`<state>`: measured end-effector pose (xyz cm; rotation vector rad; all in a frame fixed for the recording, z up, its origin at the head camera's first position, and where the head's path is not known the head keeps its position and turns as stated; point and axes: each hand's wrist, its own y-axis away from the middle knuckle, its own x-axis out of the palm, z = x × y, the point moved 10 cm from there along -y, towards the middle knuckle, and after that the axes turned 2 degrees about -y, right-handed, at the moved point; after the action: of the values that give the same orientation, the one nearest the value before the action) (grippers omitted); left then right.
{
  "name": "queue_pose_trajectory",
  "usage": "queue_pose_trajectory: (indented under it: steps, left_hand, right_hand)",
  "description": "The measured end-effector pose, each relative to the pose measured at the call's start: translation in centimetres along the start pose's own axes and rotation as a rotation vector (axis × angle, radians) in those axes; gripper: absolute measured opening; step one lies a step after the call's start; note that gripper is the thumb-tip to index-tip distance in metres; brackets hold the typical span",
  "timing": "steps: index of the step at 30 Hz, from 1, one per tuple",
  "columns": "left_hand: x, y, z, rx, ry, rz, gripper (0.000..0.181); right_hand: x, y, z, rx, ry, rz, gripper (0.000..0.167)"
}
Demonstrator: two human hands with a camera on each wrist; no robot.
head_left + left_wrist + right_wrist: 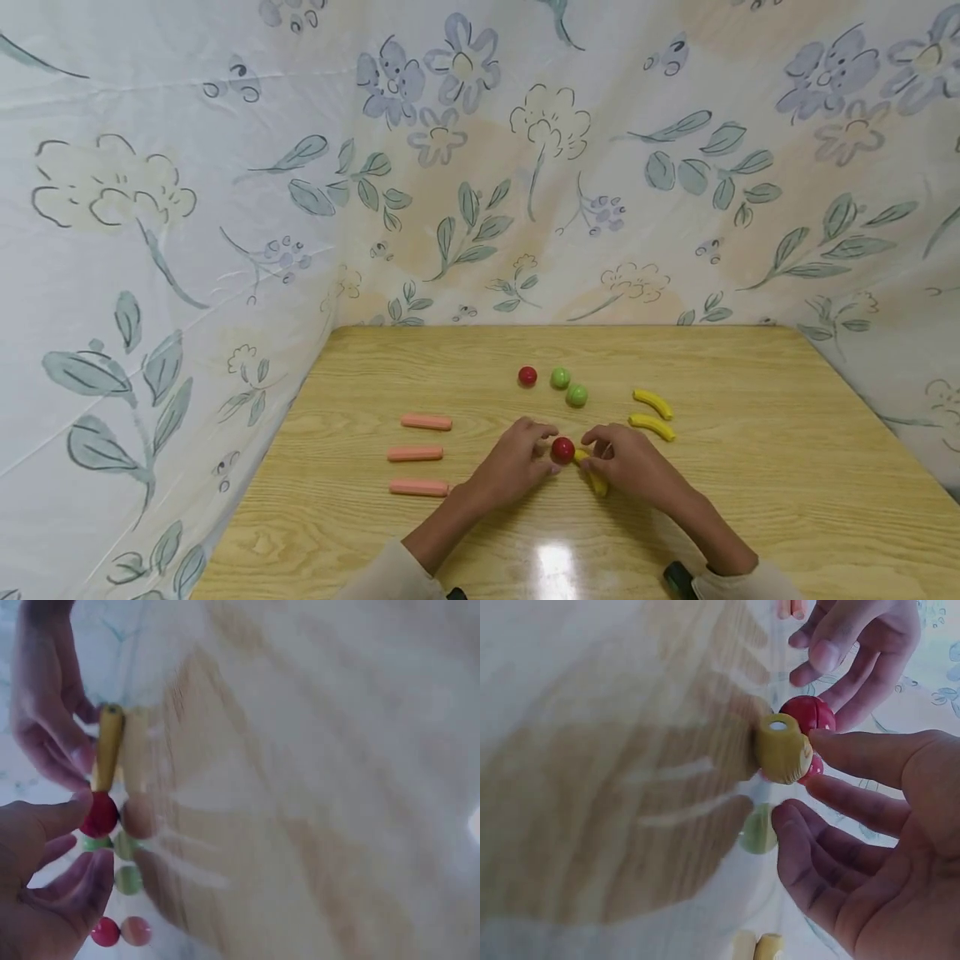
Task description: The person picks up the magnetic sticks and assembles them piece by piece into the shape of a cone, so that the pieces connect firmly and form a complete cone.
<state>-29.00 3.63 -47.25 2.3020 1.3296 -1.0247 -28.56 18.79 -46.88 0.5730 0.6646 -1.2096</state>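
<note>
A glossy red ball (pixel 563 451) lies on the table between the two hands. Against its right side rests one end of a curved yellow toy banana (pixel 597 483), which slants toward the person. My left hand (pixel 521 457) is at the ball's left, thumb and fingers spread loosely around that side; whether they touch it is unclear. On the other side, my right hand (pixel 626 462) reaches over the banana. Its thumb tip appears to touch the banana (pixel 778 754) in the right wrist view, while the remaining fingers are loosely bent and hold nothing.
Several salmon-coloured sticks (pixel 416 453) lie in a column at left. Farther back are another red ball (pixel 528 377) and two green balls (pixel 577 395). Two more yellow bananas (pixel 652 427) lie at right. A floral cloth (pixel 465 250) hangs behind the wooden table (pixel 750 375).
</note>
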Motion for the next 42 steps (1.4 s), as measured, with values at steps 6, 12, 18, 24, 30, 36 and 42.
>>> queue_pose_trajectory:
  steps: [6,12,18,24,30,36,42]
  left_hand:
    - [-0.4,1.4,-1.0,-0.026,0.092,-0.02,0.042]
    - [0.7,2.3,-2.4,0.001,0.115,0.059,0.031]
    - [1.7,2.6,-3.3,0.024,0.023,0.091,0.033]
    - [1.9,2.7,-3.1,0.003,-0.017,0.082,0.036]
    - [2.1,2.5,-2.7,0.006,-0.043,0.084,0.026]
    - [1.4,2.9,-2.5,0.013,-0.07,0.068,0.016]
    - [0.7,3.0,-1.9,0.025,-0.091,0.068,0.019]
  right_hand:
    - [-0.2,-0.8,1.4,-0.083,-0.018,-0.002,0.028]
    - [0.2,-1.4,2.7,-0.182,-0.026,0.037,0.028]
    - [0.4,-1.6,2.9,-0.166,0.001,0.02,0.028]
    - [0.6,-1.2,3.0,-0.16,0.02,0.02,0.024]
    - [0.6,-0.8,2.5,-0.152,0.042,0.019,0.018]
    - [0.5,-0.1,1.8,-0.122,0.0,0.021,0.008]
    - [0.5,0.7,1.0,-0.078,-0.077,0.046,0.021]
